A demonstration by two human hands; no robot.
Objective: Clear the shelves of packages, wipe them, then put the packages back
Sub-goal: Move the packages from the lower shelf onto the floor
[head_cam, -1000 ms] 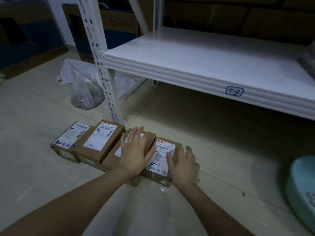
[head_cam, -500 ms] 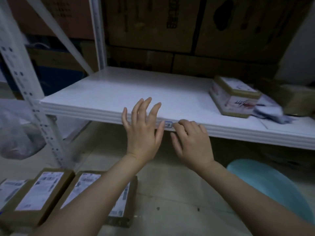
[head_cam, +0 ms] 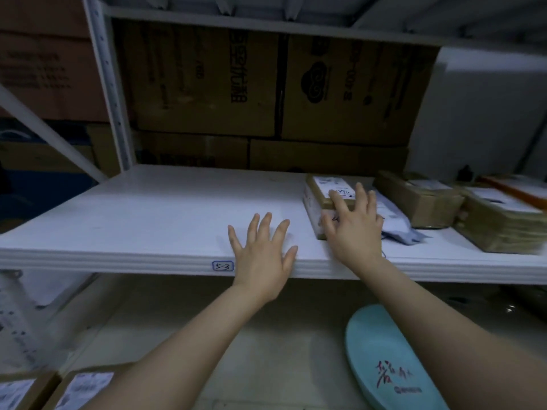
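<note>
The white shelf (head_cam: pixel 154 220) labelled 5-3 runs across the middle of the view, its left half bare. A small taped package (head_cam: pixel 322 192) with a white label lies on it right of centre. My right hand (head_cam: pixel 353 226) reaches onto that package's near end, fingers spread over it. Over the shelf's front edge, left of the package, my left hand (head_cam: pixel 263 253) hovers open and holds nothing. More cardboard packages (head_cam: pixel 420 199) (head_cam: pixel 500 223) sit further right on the shelf. Labelled packages (head_cam: pixel 83 390) lie on the floor at bottom left.
A pale blue cloth or bag (head_cam: pixel 396 224) lies behind my right hand. A teal basin (head_cam: pixel 390 362) stands on the floor under the shelf at right. Large cardboard cartons (head_cam: pixel 207 84) fill the space behind the shelf. A white upright post (head_cam: pixel 109 84) stands at left.
Both hands left the packages on the floor and rose to the shelf. My right hand has reached forward onto the taped package; my left hand now hovers over the shelf edge.
</note>
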